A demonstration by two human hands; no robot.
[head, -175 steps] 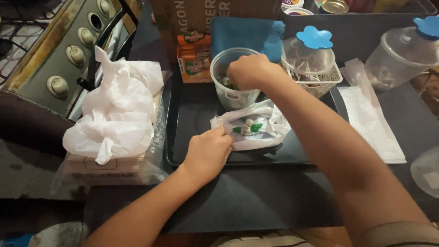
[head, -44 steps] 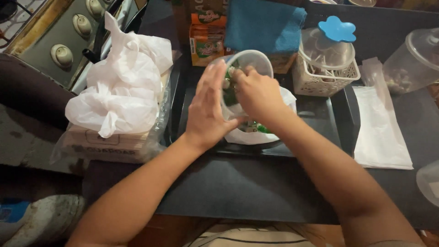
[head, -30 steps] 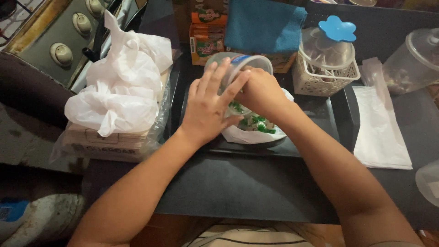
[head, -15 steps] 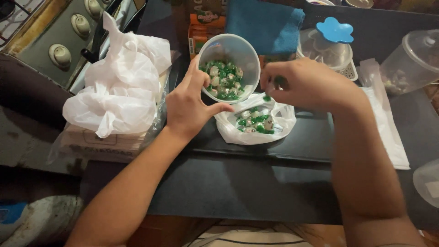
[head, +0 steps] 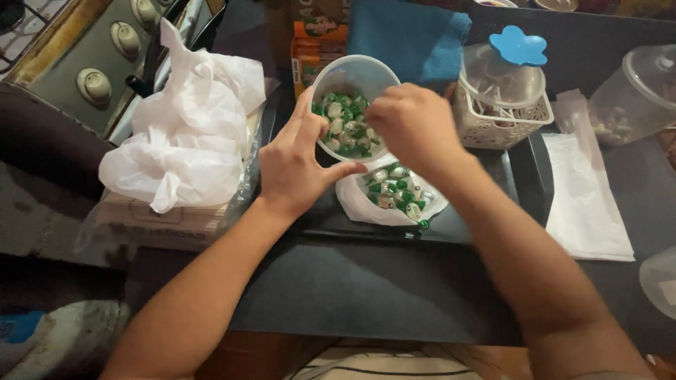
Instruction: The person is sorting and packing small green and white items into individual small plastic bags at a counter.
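Plastic tub (head: 350, 77) of green sweets, light and stiff
Left hand (head: 299, 165) cups its tilted wall; right hand (head: 405, 127) pinched shut over the sweets (head: 343, 123), contents unseen

Dark countertop (head: 366, 288); stove (head: 77, 63) with knobs at left, dim light.

The cup (head: 350, 84) looks like clear, smooth plastic, and the candies (head: 343, 121) in it have glossy green and white wrappers. The small bag (head: 366, 204) near it is thin white plastic film. The tray (head: 521, 169) is dark and matt. On the left, the big bag (head: 183, 134) is soft, crumpled white plastic. The cloth (head: 405, 39) at the far side is blue and matt.
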